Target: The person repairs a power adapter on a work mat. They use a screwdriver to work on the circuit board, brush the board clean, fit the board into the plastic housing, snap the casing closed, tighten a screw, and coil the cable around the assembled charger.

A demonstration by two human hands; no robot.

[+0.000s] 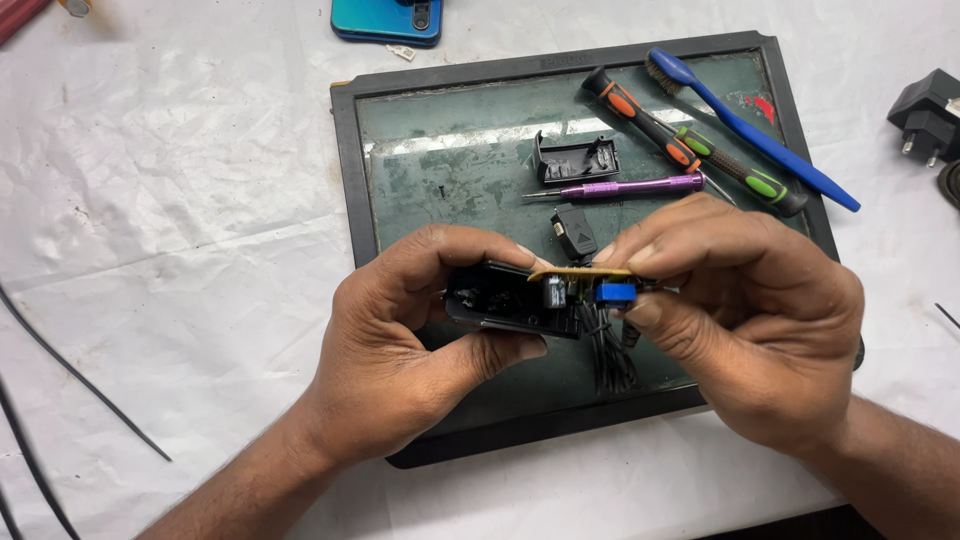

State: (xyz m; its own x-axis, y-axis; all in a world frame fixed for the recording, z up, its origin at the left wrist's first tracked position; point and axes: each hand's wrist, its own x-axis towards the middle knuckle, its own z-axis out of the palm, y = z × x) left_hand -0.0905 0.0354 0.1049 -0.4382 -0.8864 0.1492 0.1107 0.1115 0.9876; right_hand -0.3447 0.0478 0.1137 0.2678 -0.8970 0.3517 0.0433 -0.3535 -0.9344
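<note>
Your left hand (400, 350) is closing thumb and fingers around a black plastic casing (505, 300), gripping it from the left with its open side facing your other hand. Your right hand (740, 320) is pinching a small tan circuit board (580, 272) by its edge, fingertips above and thumb below; the board is carrying a silver capacitor and a blue component (615, 292) and is sitting right at the mouth of the casing. Black wires (610, 355) are hanging from the board down between your hands.

You are holding all this just above a dark framed panel (420, 160) lying on a white sheet. On the panel beyond your hands are lying a small black connector (573, 232), a purple precision screwdriver (625, 187), a black cover piece (575, 160), a black screwdriver with orange and green bands (690, 140) and a blue-handled brush (750, 130). A blue phone (385, 20) is resting near the top edge, a black plug adapter (925, 115) far right.
</note>
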